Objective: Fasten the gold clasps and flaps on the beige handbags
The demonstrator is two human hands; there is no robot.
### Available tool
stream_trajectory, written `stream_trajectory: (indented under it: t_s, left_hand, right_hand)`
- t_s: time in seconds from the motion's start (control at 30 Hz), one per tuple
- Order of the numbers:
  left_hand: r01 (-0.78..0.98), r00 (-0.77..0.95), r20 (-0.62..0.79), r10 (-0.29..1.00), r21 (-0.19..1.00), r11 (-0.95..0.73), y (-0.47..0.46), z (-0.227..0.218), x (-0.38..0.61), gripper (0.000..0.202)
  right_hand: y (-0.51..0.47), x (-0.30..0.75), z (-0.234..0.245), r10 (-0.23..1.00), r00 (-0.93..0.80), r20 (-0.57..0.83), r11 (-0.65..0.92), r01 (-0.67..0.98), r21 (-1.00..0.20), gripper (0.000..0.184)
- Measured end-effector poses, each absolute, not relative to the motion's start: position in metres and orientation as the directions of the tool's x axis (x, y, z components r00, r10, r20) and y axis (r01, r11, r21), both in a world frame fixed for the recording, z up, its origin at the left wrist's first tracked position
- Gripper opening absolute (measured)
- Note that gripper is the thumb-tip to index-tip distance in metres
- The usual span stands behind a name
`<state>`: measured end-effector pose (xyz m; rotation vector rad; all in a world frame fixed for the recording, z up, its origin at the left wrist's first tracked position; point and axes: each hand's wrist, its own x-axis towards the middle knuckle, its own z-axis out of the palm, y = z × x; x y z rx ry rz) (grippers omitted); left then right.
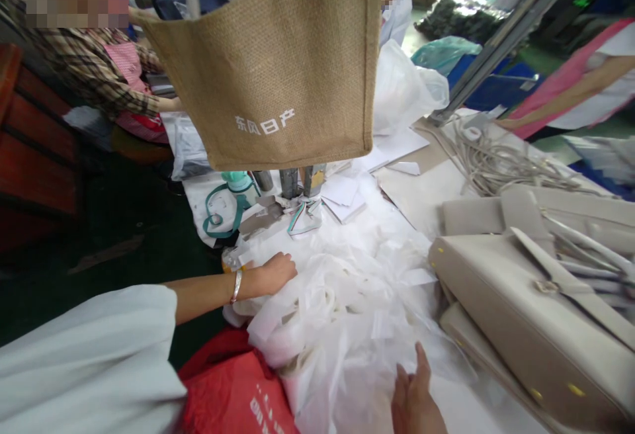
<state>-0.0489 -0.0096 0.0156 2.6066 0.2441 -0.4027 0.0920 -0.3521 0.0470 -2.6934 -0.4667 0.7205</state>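
A heap of crumpled white translucent plastic bags (342,302) covers the middle of the table, with some pale cord-like pieces showing through. At its far left edge is my left hand (275,274), fingers curled closed against the plastic. What lies inside those fingers is hidden. My right hand (417,401) is low at the near side of the heap, its fingers stretched out and apart, holding nothing. To the right of that hand rest beige handbags (536,308), stacked on one another. A red bag (238,388) with white print sits below my left forearm.
A burlap tote bag (278,77) hangs over the table's far side. Behind it stands a turquoise-lidded bottle (241,186) with a strap. Coiled beige cords (491,156) lie at the right, near a metal post (510,30). Co-workers are at the left, back and right.
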Motion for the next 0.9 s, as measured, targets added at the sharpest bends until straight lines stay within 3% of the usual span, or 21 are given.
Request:
stream_trajectory:
  t_s: [0.1,0.17,0.27,0.33,0.4,0.47,0.57,0.67,0.77,0.87,0.9]
  left_hand:
    - [0.159,0.955,-0.289,0.063,0.322,-0.933,-0.019,0.017,-0.053,0.033]
    - [0.171,0.945,-0.32,0.066,0.313,-0.934,-0.022,0.016,-0.052,0.037]
    - [0.252,0.906,-0.415,0.087,0.362,-0.897,-0.02,0.011,-0.047,0.028]
    - [0.297,0.883,-0.457,0.104,0.375,-0.878,-0.014,0.007,-0.046,0.022]
    - [0.344,0.865,-0.487,0.123,0.398,-0.85,-0.004,0.004,-0.045,0.019]
    - [0.385,0.855,-0.501,0.132,0.445,-0.809,0.007,0.005,-0.045,0.016]
    - [0.457,0.838,-0.522,0.161,0.509,-0.73,0.014,0.016,-0.04,0.029]
    - [0.457,0.876,-0.426,0.227,0.581,-0.673,-0.003,0.029,-0.033,0.032]
    - [0.32,0.94,-0.301,0.157,0.627,-0.71,-0.038,0.024,-0.032,0.03]
    - [0.287,0.932,-0.36,0.048,0.649,-0.705,-0.068,0.002,-0.04,0.015]
    - [0.292,0.928,-0.37,0.039,0.658,-0.694,-0.075,-0.006,-0.045,0.013]
  right_hand:
    - [-0.316,0.101,0.041,0.421,0.759,-0.496,-0.863,0.167,-0.477,0.062]
    - [-0.296,0.102,0.036,0.478,0.68,-0.556,-0.843,0.176,-0.509,0.062]
    - [-0.282,0.091,0.035,0.657,0.569,-0.495,-0.752,0.439,-0.492,0.045]
    - [-0.285,0.073,0.039,0.805,0.456,-0.379,-0.589,0.687,-0.425,0.035]
    - [-0.29,0.051,0.044,0.917,0.262,-0.301,-0.358,0.874,-0.329,0.046]
    - [-0.29,0.029,0.048,0.951,0.061,-0.302,-0.143,0.955,-0.258,0.048]
    - [-0.267,0.007,0.049,0.907,-0.116,-0.404,0.003,0.963,-0.27,0.029]
    - [-0.224,0.0,0.047,0.852,-0.156,-0.5,-0.023,0.942,-0.334,0.026]
    - [-0.188,-0.001,0.051,0.82,-0.083,-0.566,-0.151,0.923,-0.354,0.028]
    - [-0.182,0.005,0.062,0.787,-0.024,-0.617,-0.231,0.915,-0.33,0.02]
    - [-0.186,0.009,0.066,0.781,-0.002,-0.625,-0.277,0.895,-0.35,0.025]
